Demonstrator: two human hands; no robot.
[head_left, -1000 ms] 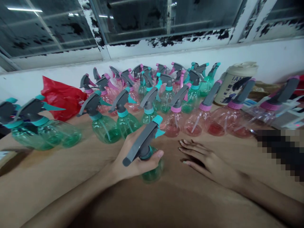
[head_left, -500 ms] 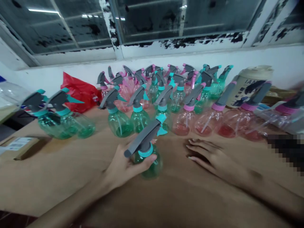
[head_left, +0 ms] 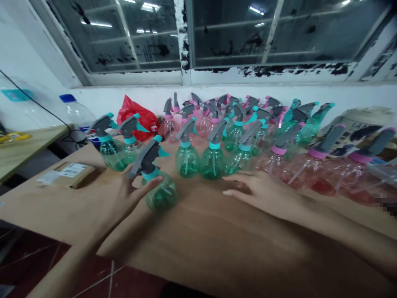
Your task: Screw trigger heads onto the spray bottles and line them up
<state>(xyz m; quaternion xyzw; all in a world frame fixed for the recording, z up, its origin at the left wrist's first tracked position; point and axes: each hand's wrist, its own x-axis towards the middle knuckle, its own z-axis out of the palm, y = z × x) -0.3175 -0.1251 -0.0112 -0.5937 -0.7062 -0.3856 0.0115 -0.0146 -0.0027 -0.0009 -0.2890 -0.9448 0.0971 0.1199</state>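
My left hand (head_left: 124,196) is wrapped around the neck of a green spray bottle (head_left: 163,192) with a grey trigger head and a turquoise collar. The thumb lies across the front of the collar. Over the tabletop, my right hand (head_left: 259,188) has its fingers apart and holds nothing. Just beyond it is a green spray bottle (head_left: 240,162) in the front row. Another green spray bottle (head_left: 212,163) stands left of that one. Clear pinkish spray bottles (head_left: 310,174) with pink collars continue the row to the right.
More green spray bottles (head_left: 111,153) stand at the left, near a flat cardboard box (head_left: 85,176). Several pink and green bottles crowd the back by the wall. A red plastic bag (head_left: 133,116) and a beige printed bag (head_left: 350,128) are behind. The table's edge (head_left: 133,267) shows in front.
The view has turned left. My left hand has carried the green spray bottle left, closer to the bottles there. My right hand has come closer to the front-row green bottles.
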